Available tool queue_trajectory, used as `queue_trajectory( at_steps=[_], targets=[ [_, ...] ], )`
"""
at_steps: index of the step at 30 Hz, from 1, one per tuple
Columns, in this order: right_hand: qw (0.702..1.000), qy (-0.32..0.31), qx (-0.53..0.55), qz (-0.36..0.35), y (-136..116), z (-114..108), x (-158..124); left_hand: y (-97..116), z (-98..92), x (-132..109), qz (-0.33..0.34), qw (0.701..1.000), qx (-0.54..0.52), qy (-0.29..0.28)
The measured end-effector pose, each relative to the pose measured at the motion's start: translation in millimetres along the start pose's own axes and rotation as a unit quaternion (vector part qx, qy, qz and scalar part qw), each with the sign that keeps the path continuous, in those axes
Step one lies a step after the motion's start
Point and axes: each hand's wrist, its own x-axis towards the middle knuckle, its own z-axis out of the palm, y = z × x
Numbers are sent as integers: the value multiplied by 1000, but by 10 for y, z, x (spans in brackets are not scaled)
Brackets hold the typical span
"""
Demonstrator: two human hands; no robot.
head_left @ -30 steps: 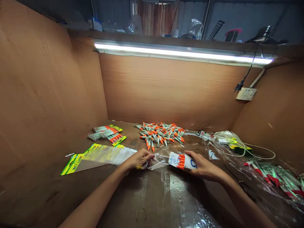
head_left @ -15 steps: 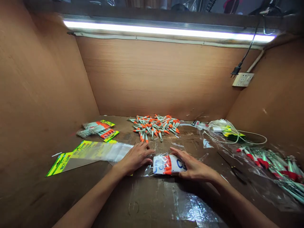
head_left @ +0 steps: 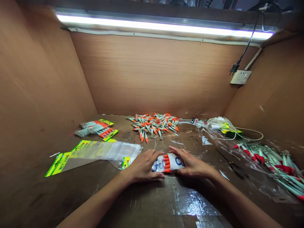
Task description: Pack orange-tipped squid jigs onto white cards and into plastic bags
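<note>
A clear bag of orange-tipped lures (head_left: 168, 162) with blue writing lies flat on the brown table (head_left: 152, 202). My left hand (head_left: 143, 166) presses on its left end, fingers stretched flat; the bag's yellow-green header (head_left: 126, 162) sticks out beside that hand. My right hand (head_left: 193, 164) lies on the bag's right end, fingers curved over it. Both hands touch the bag from opposite sides.
A loose pile of orange-and-white lures (head_left: 154, 124) sits at the back. Empty yellow-headed bags (head_left: 90, 152) and filled packs (head_left: 98, 128) lie to the left. To the right are a white cable (head_left: 237, 133), scissors (head_left: 231, 164) and red-and-green lures in plastic (head_left: 273, 161). Wooden walls enclose the bench.
The lures have gone from my right hand into the clear bag. Both hands came down and now press the filled bag flat on the table. The view has tilted down.
</note>
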Motion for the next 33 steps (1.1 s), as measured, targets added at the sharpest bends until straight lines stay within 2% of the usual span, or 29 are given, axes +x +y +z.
queue_trajectory(
  at_steps=[7,12,16,21,26,29,33],
  targets=[
    [998,-4,-3,-58,70,32,89,-90,140,117,-30,999,-7,-11],
    [997,-11,49,-62,123,25,107,-200,191,177,-35,998,-46,29],
    [996,-3,65,-56,156,49,115,-213,177,185,-34,998,-39,35],
    [999,16,27,-41,78,76,105,-167,148,174,2,997,-68,46],
    [998,9,-2,-59,-63,118,73,-111,174,188,10,989,-127,69],
    [996,15,-23,-88,-132,132,60,-85,206,209,-11,968,-237,87],
    [991,3,-47,-122,-175,125,46,-172,203,218,-82,896,-424,108]
  ],
)
